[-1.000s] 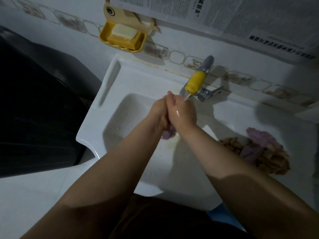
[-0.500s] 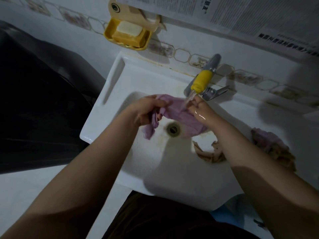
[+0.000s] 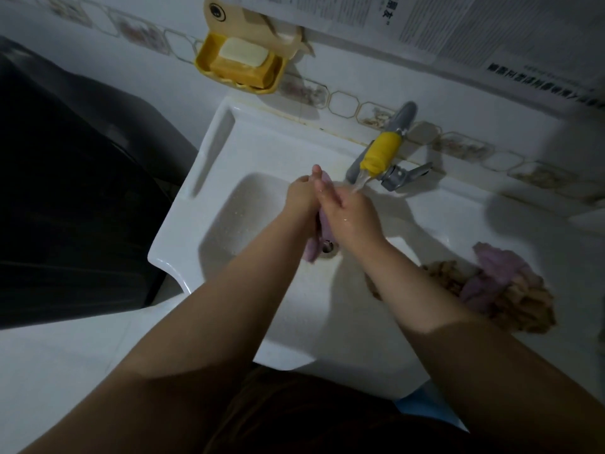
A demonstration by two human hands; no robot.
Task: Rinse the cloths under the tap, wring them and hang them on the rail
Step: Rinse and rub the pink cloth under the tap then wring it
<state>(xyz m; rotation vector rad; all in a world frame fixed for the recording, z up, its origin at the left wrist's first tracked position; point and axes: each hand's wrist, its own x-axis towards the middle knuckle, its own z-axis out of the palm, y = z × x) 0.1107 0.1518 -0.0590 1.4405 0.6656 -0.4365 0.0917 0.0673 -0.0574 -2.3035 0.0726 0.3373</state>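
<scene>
Right now my left hand and right hand press a purple cloth between them, fingers mostly straight (water running from the tap). More cloths lie at four o'clock on the sink ledge.

A purple cloth is pressed between the two palms over the basin, bunched into a narrow roll; one tip shows above the fingers, the other end hangs at 6 o'clock beside the drain. The tap, grey with a yellow sleeve, sits at 1 o'clock from it, water running. At 4 o'clock, on the sink's right ledge, lies a crumpled pile of brown and purple cloths.
</scene>
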